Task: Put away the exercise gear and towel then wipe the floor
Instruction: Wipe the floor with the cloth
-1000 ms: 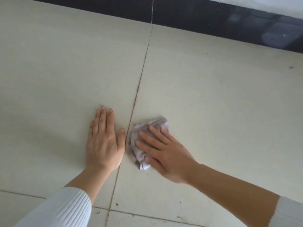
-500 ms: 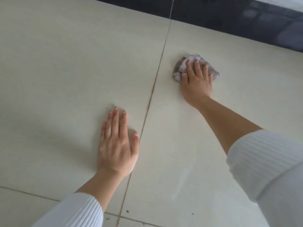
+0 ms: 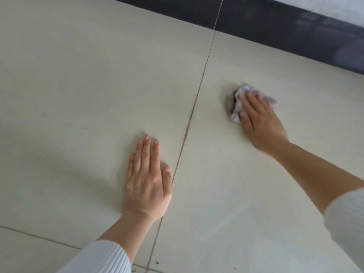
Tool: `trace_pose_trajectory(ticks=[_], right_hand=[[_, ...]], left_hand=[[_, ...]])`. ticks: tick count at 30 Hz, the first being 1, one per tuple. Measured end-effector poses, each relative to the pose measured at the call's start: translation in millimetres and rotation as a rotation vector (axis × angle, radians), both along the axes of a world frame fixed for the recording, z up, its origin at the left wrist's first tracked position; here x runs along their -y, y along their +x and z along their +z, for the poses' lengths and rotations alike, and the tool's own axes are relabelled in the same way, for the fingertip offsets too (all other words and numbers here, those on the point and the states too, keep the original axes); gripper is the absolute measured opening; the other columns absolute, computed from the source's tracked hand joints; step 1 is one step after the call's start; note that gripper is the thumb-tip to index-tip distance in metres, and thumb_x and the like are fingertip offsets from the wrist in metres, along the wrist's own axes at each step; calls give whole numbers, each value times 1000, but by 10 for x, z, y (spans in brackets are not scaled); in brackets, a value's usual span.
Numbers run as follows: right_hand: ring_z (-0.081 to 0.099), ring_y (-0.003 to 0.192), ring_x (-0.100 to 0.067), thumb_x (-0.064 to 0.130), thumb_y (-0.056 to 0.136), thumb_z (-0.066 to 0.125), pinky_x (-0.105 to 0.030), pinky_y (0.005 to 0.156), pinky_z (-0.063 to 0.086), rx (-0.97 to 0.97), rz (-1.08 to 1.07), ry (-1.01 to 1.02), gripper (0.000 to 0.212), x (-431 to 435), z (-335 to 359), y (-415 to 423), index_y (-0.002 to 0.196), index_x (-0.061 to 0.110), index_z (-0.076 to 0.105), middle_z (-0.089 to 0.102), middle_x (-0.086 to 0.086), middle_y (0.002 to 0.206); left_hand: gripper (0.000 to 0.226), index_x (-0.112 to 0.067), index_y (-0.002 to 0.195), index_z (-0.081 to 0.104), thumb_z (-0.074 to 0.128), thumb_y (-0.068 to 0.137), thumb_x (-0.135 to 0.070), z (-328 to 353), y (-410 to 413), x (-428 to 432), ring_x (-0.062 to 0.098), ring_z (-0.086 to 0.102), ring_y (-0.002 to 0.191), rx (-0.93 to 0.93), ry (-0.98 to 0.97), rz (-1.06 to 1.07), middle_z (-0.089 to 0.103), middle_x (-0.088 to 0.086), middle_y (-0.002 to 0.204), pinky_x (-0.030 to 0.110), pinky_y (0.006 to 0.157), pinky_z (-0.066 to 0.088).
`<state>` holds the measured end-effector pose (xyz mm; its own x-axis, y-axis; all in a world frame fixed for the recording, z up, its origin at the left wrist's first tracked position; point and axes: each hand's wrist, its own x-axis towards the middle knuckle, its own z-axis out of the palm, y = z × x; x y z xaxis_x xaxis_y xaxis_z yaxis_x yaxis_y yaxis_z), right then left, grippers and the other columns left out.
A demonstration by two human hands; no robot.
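Note:
A crumpled pale lilac-grey cloth (image 3: 237, 106) lies on the cream tiled floor (image 3: 78, 85), right of the long grout line. My right hand (image 3: 260, 121) presses flat on the cloth with straight fingers, covering most of it; the hand and cloth are blurred. My left hand (image 3: 146, 180) rests palm down on the tile just left of the grout line, fingers straight and together, holding nothing. Both arms wear white ribbed sleeves pushed up the forearm.
A dark skirting band (image 3: 285, 30) runs along the far edge of the floor, with a pale wall above it at the top right. A faint damp streak (image 3: 226, 221) shows on the right tile. Small dark specks lie near the bottom grout joint (image 3: 156, 263).
My right hand swept the cloth from beside my left hand far out toward the skirting, then back nearer and to the right. My left hand stayed planted on the tile.

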<state>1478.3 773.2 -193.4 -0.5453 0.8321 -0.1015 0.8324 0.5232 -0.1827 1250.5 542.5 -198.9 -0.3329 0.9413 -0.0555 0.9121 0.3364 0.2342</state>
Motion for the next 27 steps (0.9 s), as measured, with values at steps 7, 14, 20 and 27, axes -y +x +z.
trace_pose_trajectory(ticks=[7, 14, 20, 27], right_hand=[[-4, 150, -28, 41, 104, 22, -43, 121, -3, -81, -129, -114, 53, 104, 77, -1236, 155, 29, 15, 5, -1, 163], [12, 149, -21, 41, 102, 23, -39, 121, 9, -4, 409, -134, 51, 1144, 148, -468, 150, 26, 30, 23, 3, 159], [2, 150, -22, 41, 104, 23, -40, 121, 8, 38, -549, -148, 51, 692, 177, 252, 154, 32, 16, 8, 5, 163], [-6, 150, -19, 41, 103, 23, -33, 120, -4, -32, -371, -225, 51, 2133, 280, -396, 154, 35, 16, 3, 8, 163]], left_hand=[[64, -5, 149, 26, 29, 92, -33, -1, 6, -7, 25, 16, 147, -5, 1, 3, 19, 14, 158, 41, 117, 15], [65, -5, 150, 23, 26, 92, -34, -13, 1, -16, 25, 12, 148, -1, -18, -11, 16, 14, 159, 40, 118, 10], [66, -3, 150, 22, 25, 91, -34, -44, 6, -10, 29, 12, 147, 13, 8, -25, 18, 17, 158, 42, 119, 11], [62, -1, 150, 20, 31, 95, -28, -27, -4, -3, 31, 9, 147, 79, 10, -57, 15, 19, 158, 44, 120, 8]])
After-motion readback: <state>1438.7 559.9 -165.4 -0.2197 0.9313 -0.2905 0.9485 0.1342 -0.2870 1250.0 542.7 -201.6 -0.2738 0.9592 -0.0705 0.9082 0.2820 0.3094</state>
